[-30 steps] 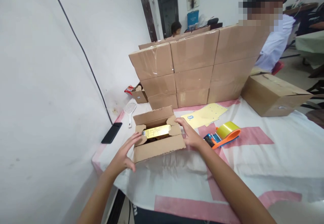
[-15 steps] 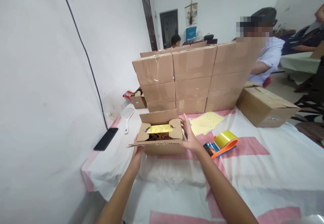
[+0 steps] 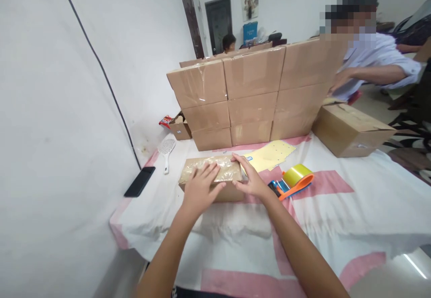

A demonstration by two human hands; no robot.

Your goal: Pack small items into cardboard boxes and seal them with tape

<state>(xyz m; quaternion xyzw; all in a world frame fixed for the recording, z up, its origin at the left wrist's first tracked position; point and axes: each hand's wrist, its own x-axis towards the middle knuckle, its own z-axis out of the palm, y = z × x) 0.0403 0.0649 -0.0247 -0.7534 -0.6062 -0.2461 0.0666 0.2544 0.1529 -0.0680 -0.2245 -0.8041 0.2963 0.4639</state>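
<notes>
A small cardboard box (image 3: 229,194) sits on the cloth in front of me, its top flaps folded down. Shiny, wrinkled clear tape covers the top, and whatever is inside is hidden. My left hand (image 3: 201,188) lies flat on the lid with its fingers stretched out. At the box's right end, my right hand (image 3: 252,179) grips the corner, fingers at the top edge and thumb on the front side. Just right of that hand lies an orange and blue tape dispenser (image 3: 293,182) with a yellowish roll.
Stacked cardboard boxes (image 3: 252,96) form a wall behind. Yellow patterned sheet (image 3: 269,156), white paddle-like tool with holes (image 3: 167,147), black phone (image 3: 139,182) and small open box (image 3: 181,129) lie around. Another box (image 3: 353,132) stands right, near a person in a light shirt (image 3: 380,64).
The box's flaps have gone from standing open to folded down, covering the yellow packages. My left hand has moved from the box's left side onto its top; the right stays at the right end.
</notes>
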